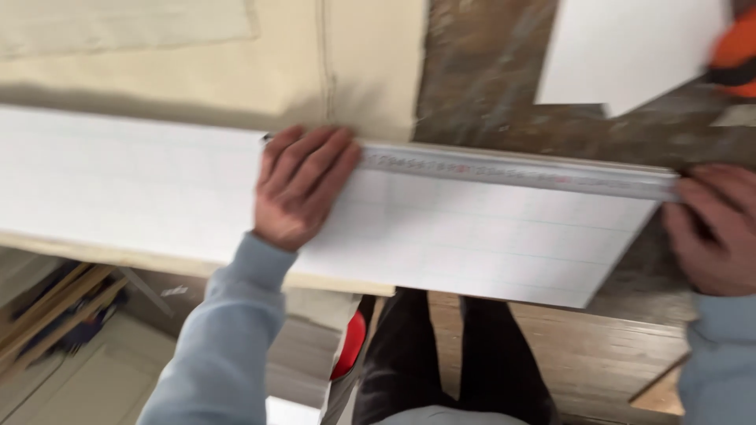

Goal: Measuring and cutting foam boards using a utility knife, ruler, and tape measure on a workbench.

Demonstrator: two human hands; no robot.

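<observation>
A long white board lies across a work surface, running from the left edge to the right. A silver tape measure blade stretches along its far edge. My left hand lies flat on the board, fingers pressing the blade's left part down. At the board's right corner my right hand grips the blade's end. Both arms wear light blue-grey sleeves. The picture is blurred by motion.
A beige panel lies behind the board at the left. A dark stained surface shows at the back, with a white sheet and an orange object at the top right. My dark trousers and a wooden floor are below.
</observation>
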